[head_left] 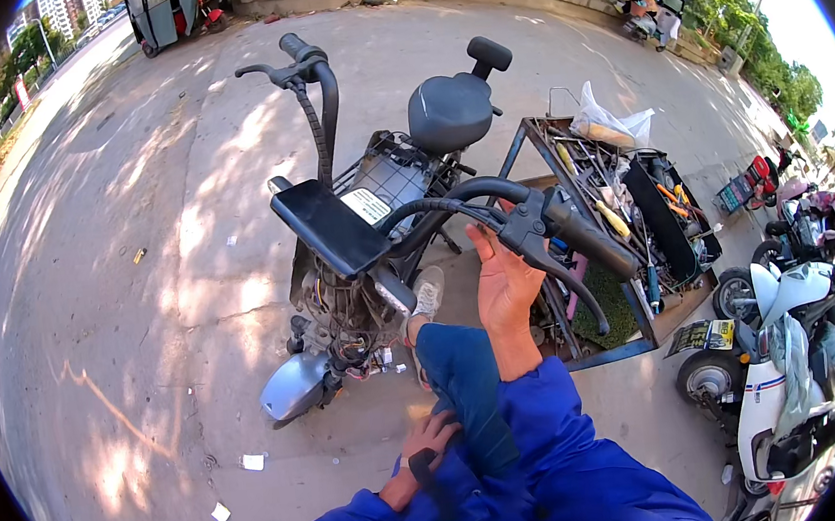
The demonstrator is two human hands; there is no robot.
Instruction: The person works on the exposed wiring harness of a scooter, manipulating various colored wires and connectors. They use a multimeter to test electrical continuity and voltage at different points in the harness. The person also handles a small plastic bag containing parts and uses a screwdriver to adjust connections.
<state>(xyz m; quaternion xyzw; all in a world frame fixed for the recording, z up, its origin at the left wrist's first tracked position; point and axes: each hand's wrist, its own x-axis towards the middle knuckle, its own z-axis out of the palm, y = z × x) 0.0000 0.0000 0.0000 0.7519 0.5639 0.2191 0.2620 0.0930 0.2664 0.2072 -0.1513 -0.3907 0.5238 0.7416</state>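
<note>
The right hand point(507, 294) spread by the curved black lever point(576, 280), left hand point(428, 436) laid on dark-blue trousers point(464, 389); exposed tangled wiring point(328, 311) suggested reassembly remained.

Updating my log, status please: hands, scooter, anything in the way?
Left hand on trouser leg. Right hand open by brake lever, partly hidden. Scooter upright, front wiring exposed. Tool tray close by on the right.

Near frame centre, your right hand point(508, 290) is beside the brake lever point(574, 283); lower, your left hand point(429, 439) rests on your leg point(464, 382).
</note>
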